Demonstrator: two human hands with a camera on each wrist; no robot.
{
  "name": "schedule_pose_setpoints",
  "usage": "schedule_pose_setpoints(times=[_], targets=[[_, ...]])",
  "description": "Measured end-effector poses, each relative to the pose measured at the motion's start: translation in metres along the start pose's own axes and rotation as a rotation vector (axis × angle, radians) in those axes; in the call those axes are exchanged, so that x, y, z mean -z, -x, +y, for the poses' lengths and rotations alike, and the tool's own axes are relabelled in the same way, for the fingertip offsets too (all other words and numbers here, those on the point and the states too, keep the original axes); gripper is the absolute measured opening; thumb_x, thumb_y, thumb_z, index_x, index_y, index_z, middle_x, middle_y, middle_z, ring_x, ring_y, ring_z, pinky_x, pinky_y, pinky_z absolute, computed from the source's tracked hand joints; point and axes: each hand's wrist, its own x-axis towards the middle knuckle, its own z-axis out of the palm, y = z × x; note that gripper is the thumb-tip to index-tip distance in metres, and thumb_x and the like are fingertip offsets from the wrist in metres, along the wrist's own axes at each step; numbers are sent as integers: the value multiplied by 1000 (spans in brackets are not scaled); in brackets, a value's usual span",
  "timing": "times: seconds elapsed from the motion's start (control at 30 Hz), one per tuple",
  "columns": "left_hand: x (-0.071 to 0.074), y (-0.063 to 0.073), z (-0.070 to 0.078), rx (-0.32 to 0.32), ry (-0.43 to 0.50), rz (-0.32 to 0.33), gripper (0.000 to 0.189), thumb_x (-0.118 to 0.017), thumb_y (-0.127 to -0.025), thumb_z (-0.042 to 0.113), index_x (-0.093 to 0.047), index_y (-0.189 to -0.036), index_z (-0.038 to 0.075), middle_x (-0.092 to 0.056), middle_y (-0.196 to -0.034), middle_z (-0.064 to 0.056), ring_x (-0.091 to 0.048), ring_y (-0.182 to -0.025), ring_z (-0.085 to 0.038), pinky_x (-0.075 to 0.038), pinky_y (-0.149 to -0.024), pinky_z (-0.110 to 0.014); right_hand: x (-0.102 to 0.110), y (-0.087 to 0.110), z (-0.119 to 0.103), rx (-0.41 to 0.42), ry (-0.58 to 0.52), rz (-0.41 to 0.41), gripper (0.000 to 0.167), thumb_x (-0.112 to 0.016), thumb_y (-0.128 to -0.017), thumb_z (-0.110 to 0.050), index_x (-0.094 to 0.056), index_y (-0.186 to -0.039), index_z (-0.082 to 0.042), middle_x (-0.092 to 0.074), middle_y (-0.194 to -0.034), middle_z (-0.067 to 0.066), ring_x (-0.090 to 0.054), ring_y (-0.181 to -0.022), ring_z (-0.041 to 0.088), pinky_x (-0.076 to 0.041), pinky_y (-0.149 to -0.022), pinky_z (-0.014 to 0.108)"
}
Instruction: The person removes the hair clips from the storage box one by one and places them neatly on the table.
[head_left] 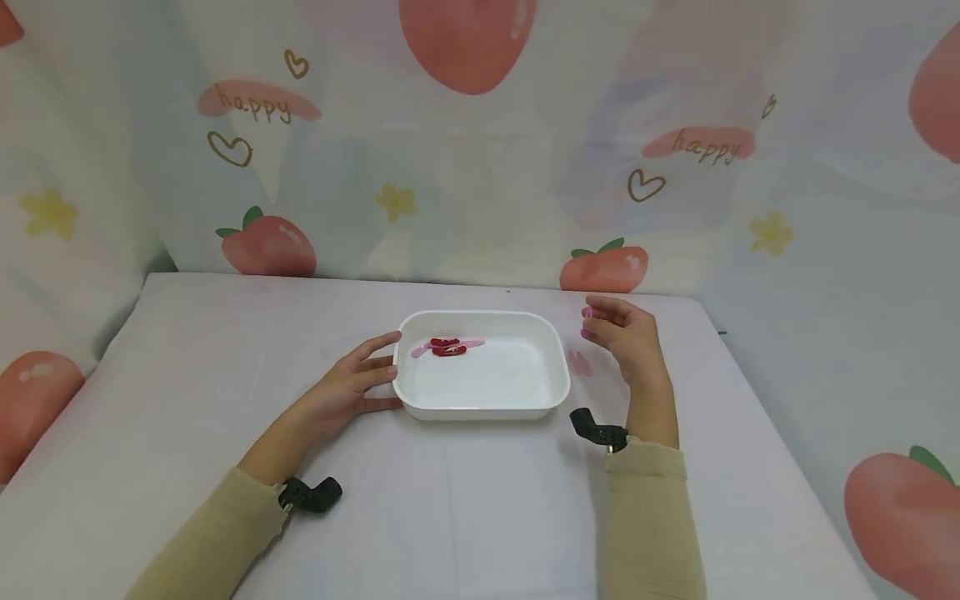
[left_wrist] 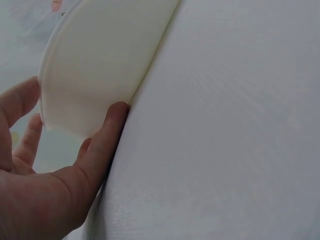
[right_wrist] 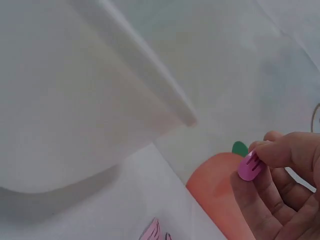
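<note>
A white rectangular tray (head_left: pixel 480 410) stands on the table with red hair clips (head_left: pixel 450 351) and pink hair clips (head_left: pixel 420 351) lying in its left half. Against the tray's left end rests my left hand (head_left: pixel 348 386), fingers spread and nearly straight. In the left wrist view its thumb lies low along the tray's wall while fingertips touch the rim. To the right of the tray, my right hand (head_left: pixel 621 337) is raised and pinches a pink snap hair clip (right_wrist: pixel 250 167) between thumb and fingers. More pink hair clips (head_left: pixel 580 363) lie on the table below that hand.
A pale cloth covers the table (head_left: pixel 450 500). Behind it hangs a backdrop (head_left: pixel 480 167) printed with fruit, hearts and flowers, which also rises at both sides. Black camera mounts (head_left: pixel 311 495) sit on both wrists over tan sleeves (head_left: pixel 652 517).
</note>
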Motion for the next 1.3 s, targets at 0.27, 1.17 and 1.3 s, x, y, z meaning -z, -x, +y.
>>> schedule_pose_setpoints(times=[0.27, 1.17, 1.3], targets=[[-1, 1, -2, -1, -8, 0, 60, -58, -102, 15, -33, -155, 27, -31, -157, -16, -42, -138, -40, -51, -98, -57, 11, -5, 19, -37, 123, 40, 40, -66, -96, -8, -60, -134, -3, -61, -115, 10, -64, -93, 13, -58, -81, 19], [0, 4, 1, -5, -15, 2, 63, -61, -100, 17, -32, -156, 26, -31, -157, -16, -45, -135, -38, -51, -98, -56, 15, -7, 31, -101, 553, -66, 29, -60, -97, -9, -66, -125, -3, -67, -118, 19, -66, -98, 25, -54, -91, 36], [0, 4, 0, 0, -14, 5, 61, -58, -101, 14, -33, -155, 26, -31, -157, -16, -45, -135, -38, -51, -97, -56, 14, -6, 32, -108, 570, -61, 29, -61, -96, -6, -66, -125, -3, -68, -116, 18, -65, -100, 26, -55, -89, 35]])
